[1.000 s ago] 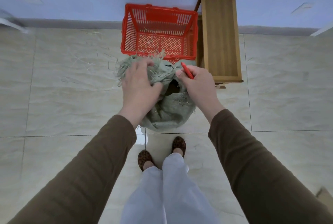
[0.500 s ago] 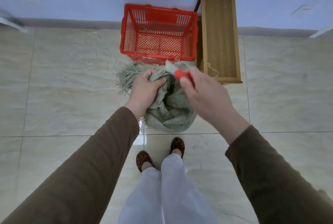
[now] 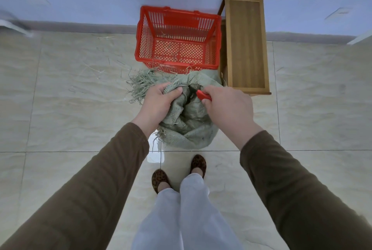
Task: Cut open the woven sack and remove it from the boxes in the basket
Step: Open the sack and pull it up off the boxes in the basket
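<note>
A grey-green woven sack (image 3: pixel 189 127) stands bunched on the tiled floor in front of my feet, its frayed top edge (image 3: pixel 141 84) trailing to the left. My left hand (image 3: pixel 159 102) grips a fold of the sack near its mouth. My right hand (image 3: pixel 225 104) is closed on a red cutter (image 3: pixel 202 95), whose tip points into the dark opening of the sack. The red plastic basket (image 3: pixel 141 44) stands just beyond the sack by the wall and holds only a few loose strands. No boxes show; the sack hides whatever is in it.
A wooden stool (image 3: pixel 246 42) stands right of the basket, touching the sack's far right corner. Loose strands lie on the floor (image 3: pixel 60 98) left of the basket. My feet in patterned slippers (image 3: pixel 160 179) are close behind the sack.
My right hand has dropped from above the sack and brought the red cutter down into its mouth. My left hand has closed tighter on the sack's fold and shifted slightly left.
</note>
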The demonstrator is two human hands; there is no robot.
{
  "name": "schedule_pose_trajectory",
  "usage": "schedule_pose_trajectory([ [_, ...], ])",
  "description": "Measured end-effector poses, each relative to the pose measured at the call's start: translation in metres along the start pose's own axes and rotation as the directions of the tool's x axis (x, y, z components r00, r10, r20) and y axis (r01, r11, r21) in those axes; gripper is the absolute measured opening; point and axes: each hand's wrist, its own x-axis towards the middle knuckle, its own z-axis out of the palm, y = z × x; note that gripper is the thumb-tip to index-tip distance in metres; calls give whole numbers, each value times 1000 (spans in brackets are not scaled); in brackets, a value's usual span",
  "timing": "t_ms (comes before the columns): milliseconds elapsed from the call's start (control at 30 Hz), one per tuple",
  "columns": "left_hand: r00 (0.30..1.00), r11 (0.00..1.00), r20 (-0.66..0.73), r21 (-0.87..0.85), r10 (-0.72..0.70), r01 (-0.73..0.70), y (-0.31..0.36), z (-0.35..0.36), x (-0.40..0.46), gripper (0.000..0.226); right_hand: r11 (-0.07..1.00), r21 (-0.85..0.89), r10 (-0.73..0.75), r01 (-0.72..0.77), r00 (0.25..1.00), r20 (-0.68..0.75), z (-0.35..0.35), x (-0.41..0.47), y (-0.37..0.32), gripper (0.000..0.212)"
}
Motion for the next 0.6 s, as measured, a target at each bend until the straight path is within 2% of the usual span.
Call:
schedule_pose_trajectory([
  [200,999,998,11,44,40,-40,0,0,-1,10,999,27,-47,46,999,18,-2,5,2,8],
  [300,996,994,58,88,65,-70,1,1,0,13,980,191,-68,55,996,60,-1,8,5,11],
  [367,993,987,94,137,68,-81,1,2,1,29,951,309,-68,23,988,136,1,9,6,14],
  [500,995,981,72,180,67,-79,-3,5,4,10,968,248,-81,33,979,185,9,8,7,15],
  [600,994,970,55,221,91,-101,-1,6,9,18,967,253,-88,42,980,176,12,7,8,15],
])
